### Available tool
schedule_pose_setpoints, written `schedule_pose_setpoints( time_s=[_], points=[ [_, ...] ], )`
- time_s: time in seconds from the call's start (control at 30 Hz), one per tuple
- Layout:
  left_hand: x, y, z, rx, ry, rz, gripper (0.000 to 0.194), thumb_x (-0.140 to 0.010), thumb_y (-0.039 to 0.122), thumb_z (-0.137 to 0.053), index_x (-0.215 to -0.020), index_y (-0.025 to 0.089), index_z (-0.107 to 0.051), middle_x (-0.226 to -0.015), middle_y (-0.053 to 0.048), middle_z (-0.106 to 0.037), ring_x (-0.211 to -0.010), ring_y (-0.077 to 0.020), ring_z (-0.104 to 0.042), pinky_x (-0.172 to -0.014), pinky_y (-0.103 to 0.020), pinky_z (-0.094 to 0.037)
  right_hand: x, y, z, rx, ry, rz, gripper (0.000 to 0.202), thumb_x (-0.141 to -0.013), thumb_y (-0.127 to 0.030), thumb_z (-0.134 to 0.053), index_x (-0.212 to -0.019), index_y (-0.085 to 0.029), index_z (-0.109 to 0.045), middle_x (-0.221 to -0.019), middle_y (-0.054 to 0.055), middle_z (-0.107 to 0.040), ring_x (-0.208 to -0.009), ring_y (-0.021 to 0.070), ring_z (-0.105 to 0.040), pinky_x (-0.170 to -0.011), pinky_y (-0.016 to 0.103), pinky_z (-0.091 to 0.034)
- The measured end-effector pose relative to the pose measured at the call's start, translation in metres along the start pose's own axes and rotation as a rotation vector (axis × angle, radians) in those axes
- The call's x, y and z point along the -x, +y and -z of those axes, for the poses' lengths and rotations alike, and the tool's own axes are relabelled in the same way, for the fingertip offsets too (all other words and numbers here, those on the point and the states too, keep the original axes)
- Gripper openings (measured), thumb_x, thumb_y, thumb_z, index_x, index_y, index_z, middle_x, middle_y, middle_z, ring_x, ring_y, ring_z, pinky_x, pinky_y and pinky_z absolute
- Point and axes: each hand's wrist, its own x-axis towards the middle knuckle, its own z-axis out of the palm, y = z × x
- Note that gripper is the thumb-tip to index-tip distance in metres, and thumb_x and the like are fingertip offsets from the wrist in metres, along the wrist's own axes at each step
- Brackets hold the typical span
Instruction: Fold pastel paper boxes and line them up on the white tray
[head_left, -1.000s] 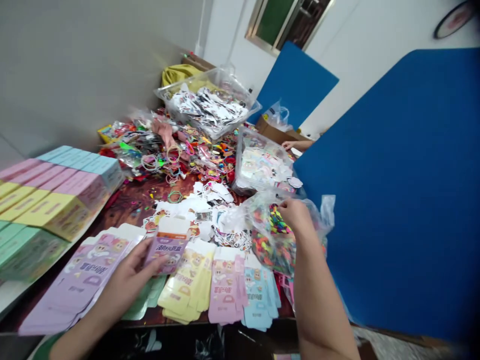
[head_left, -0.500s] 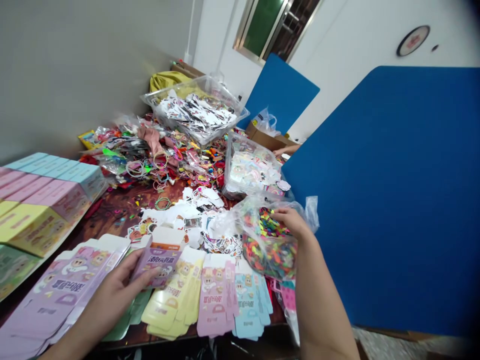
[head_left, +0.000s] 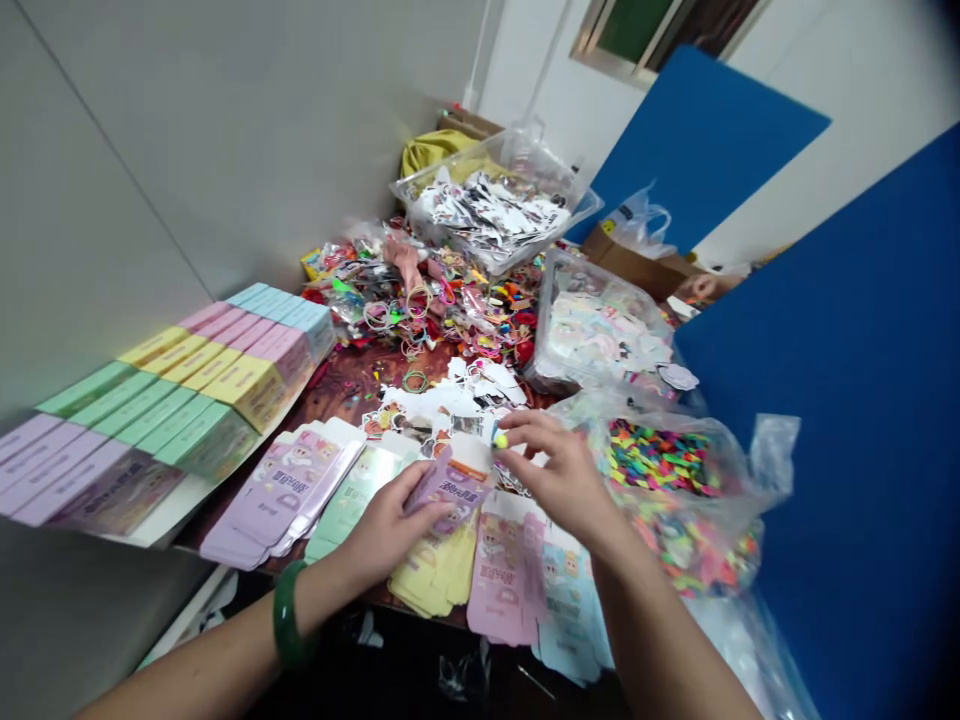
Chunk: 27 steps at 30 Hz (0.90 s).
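Note:
My left hand (head_left: 386, 525) is closed around a small purple printed box (head_left: 456, 488), tilted, with its top flap open and something orange showing at the mouth. My right hand (head_left: 562, 478) pinches a small yellow-green piece (head_left: 500, 440) between thumb and fingertips, just right of the box's open top. To the right lies an open clear plastic bag (head_left: 739, 480) of small bright pieces (head_left: 660, 455). Below my hands, flattened cartons are fanned out: yellow (head_left: 435, 575), pink (head_left: 502, 580) and blue (head_left: 568, 610). Purple cartons (head_left: 277, 490) and green cartons (head_left: 352, 500) lie to the left.
Rows of finished-looking boxes (head_left: 187, 395) stand on a board at the left. Loose stickers (head_left: 480, 385) and a heap of trinkets (head_left: 442, 290) cover the table behind. Clear bins (head_left: 577, 205) hold paper cutouts. Blue panels (head_left: 847, 420) rise at the right; another person's hand (head_left: 709, 288) shows behind.
My right hand has left the bag of bright pieces and moved left to the purple box with a yellow-green piece. The view has swung left, showing more of the boxes.

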Motion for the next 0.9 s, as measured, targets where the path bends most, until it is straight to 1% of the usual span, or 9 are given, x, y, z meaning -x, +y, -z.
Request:
schedule_pose_setpoints(
  time_s=[0.07, 0.13, 0.23, 0.3, 0.4, 0.5, 0.67, 0.77, 0.9],
  points=[
    [0.0, 0.0, -0.001, 0.023, 0.013, -0.005, 0.038, -0.08, 0.033, -0.063, -0.115, 0.022, -0.055, -0.115, -0.005, -0.063, -0.106, -0.0229, -0.059, -0.092, -0.034, -0.047, -0.001, -0.013, -0.018, 0.144, -0.071, 0.083, 0.009, -0.078, -0.02, -0.06, -0.077, -0.02, -0.068, -0.109, 0.008, -0.062, -0.105, 0.023, -0.054, -0.09, 0.039, -0.043],
    [0.0, -0.001, 0.0, 0.05, 0.026, -0.004, 0.039, -0.079, 0.033, -0.064, -0.116, 0.021, -0.055, -0.115, -0.006, -0.063, -0.106, -0.0229, -0.059, -0.092, -0.034, -0.047, 0.0, -0.019, -0.021, 0.197, -0.129, 0.127, 0.013, -0.079, -0.019, -0.058, -0.085, -0.022, -0.069, -0.115, 0.008, -0.061, -0.11, 0.0233, -0.052, -0.093, 0.04, -0.041],
    [0.001, -0.004, 0.006, 0.103, 0.018, 0.015, 0.04, -0.08, 0.033, -0.063, -0.117, 0.02, -0.054, -0.116, -0.006, -0.064, -0.106, -0.0233, -0.059, -0.092, -0.033, -0.047, -0.001, -0.009, 0.0, 0.205, -0.091, 0.07, 0.015, -0.081, -0.025, -0.055, -0.087, -0.022, -0.069, -0.107, 0.007, -0.065, -0.096, 0.0202, -0.059, -0.081, 0.033, -0.046],
    [0.001, -0.006, 0.01, 0.127, 0.028, 0.049, 0.042, -0.079, 0.034, -0.063, -0.117, 0.019, -0.053, -0.117, -0.008, -0.064, -0.106, -0.0243, -0.06, -0.091, -0.034, -0.048, -0.002, 0.013, 0.03, 0.325, 0.05, -0.099, 0.017, -0.08, -0.027, -0.053, -0.079, -0.02, -0.069, -0.087, 0.005, -0.068, -0.078, 0.0182, -0.061, -0.068, 0.029, -0.045],
    [0.001, -0.007, 0.013, 0.13, 0.057, 0.104, 0.044, -0.079, 0.035, -0.063, -0.118, 0.018, -0.053, -0.118, -0.008, -0.063, -0.106, -0.0256, -0.06, -0.091, -0.035, -0.048, -0.003, 0.063, 0.078, 0.626, 0.254, -0.53, 0.014, -0.071, -0.021, -0.055, -0.064, -0.017, -0.066, -0.061, 0.006, -0.063, -0.06, 0.0186, -0.056, -0.057, 0.029, -0.036],
    [0.0, -0.007, 0.013, 0.131, 0.048, 0.138, 0.046, -0.078, 0.037, -0.063, -0.12, 0.019, -0.053, -0.119, -0.007, -0.063, -0.107, -0.0256, -0.06, -0.092, -0.035, -0.048, -0.001, 0.116, 0.108, 0.56, 0.212, -0.793, 0.014, -0.063, -0.018, -0.06, -0.049, -0.016, -0.061, -0.048, 0.006, -0.056, -0.053, 0.019, -0.053, -0.052, 0.029, -0.032],
    [0.0, -0.01, 0.01, 0.121, 0.006, 0.135, 0.05, -0.078, 0.038, -0.063, -0.123, 0.018, -0.051, -0.121, -0.008, -0.062, -0.111, -0.0275, -0.058, -0.095, -0.039, -0.047, 0.002, 0.162, 0.102, 0.396, 0.256, -0.796, 0.014, -0.065, -0.026, -0.06, -0.058, -0.015, -0.065, -0.056, 0.004, -0.062, -0.049, 0.0149, -0.052, -0.049, 0.026, -0.034],
    [0.002, -0.011, 0.011, 0.102, 0.007, 0.123, 0.048, -0.078, 0.037, -0.063, -0.121, 0.02, -0.052, -0.121, -0.007, -0.062, -0.11, -0.027, -0.059, -0.096, -0.039, -0.047, 0.004, 0.167, 0.102, 0.332, 0.322, -0.768, 0.015, -0.063, -0.027, -0.059, -0.058, -0.015, -0.065, -0.056, 0.004, -0.061, -0.051, 0.0152, -0.051, -0.049, 0.026, -0.034],
    [0.002, -0.012, 0.015, 0.103, 0.018, 0.143, 0.048, -0.08, 0.038, -0.063, -0.123, 0.019, -0.051, -0.123, -0.008, -0.061, -0.11, -0.0264, -0.059, -0.096, -0.038, -0.048, 0.013, 0.162, 0.119, 0.199, 0.366, -0.675, 0.021, -0.061, -0.035, -0.063, -0.064, -0.014, -0.068, -0.062, 0.005, -0.064, -0.054, 0.0161, -0.053, -0.05, 0.027, -0.037]
  ],
)
